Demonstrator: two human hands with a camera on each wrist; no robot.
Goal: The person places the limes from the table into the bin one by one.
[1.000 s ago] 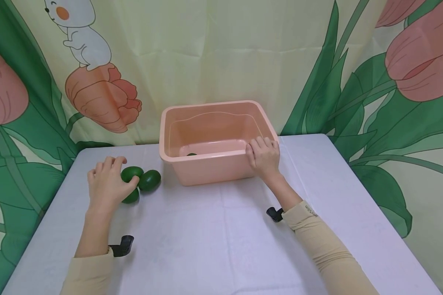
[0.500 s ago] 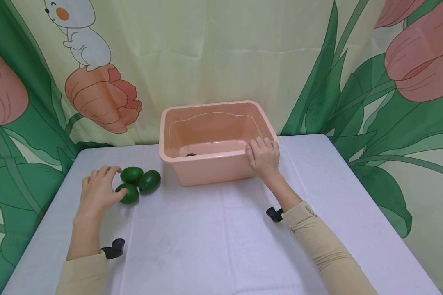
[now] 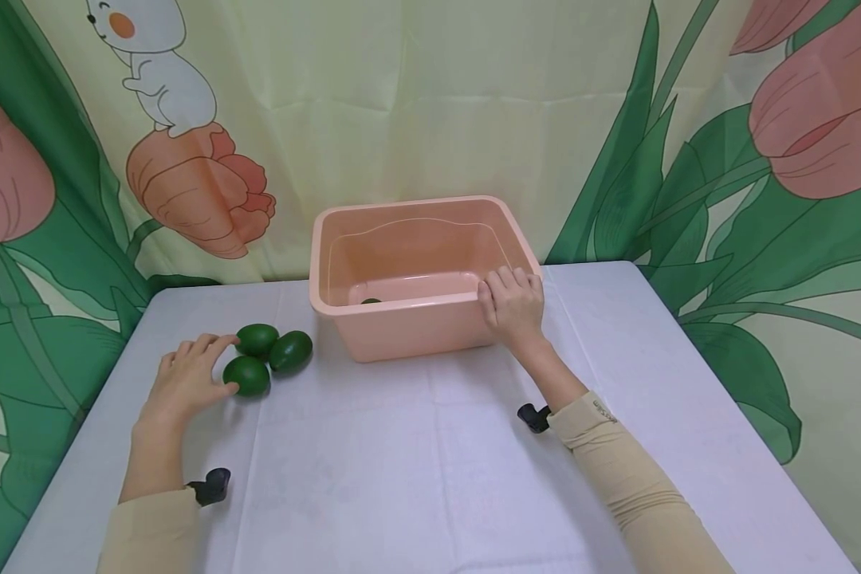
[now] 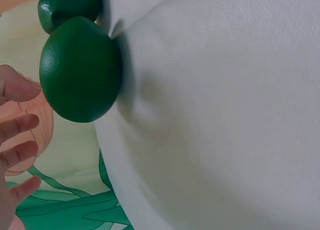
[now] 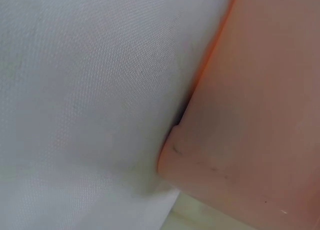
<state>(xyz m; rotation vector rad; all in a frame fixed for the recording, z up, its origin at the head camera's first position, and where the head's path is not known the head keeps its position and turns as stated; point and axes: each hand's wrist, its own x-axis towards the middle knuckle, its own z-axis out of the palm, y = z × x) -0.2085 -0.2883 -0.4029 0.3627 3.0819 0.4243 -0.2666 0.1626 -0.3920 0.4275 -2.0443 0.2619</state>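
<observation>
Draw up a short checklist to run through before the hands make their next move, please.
1. Pink rectangular plastic tub open side up: ok.
2. Right hand holding the tub: ok, at the near rim's right end.
3. Left hand beside the nearest glossy dark-green oval fruit: ok.
4. That fruit gripped: not ok, the left hand's fingers are spread, not closed round it.
5. Tub's contents known: cannot tell; the near wall mostly hides a green item inside.

The person's bare left hand [image 3: 190, 376] held its thumb and forefinger parted; the bare right hand [image 3: 514, 307] was curled, and beige fabric sleeves [image 3: 638, 478] ended short of both wrists [image 3: 534, 351].
</observation>
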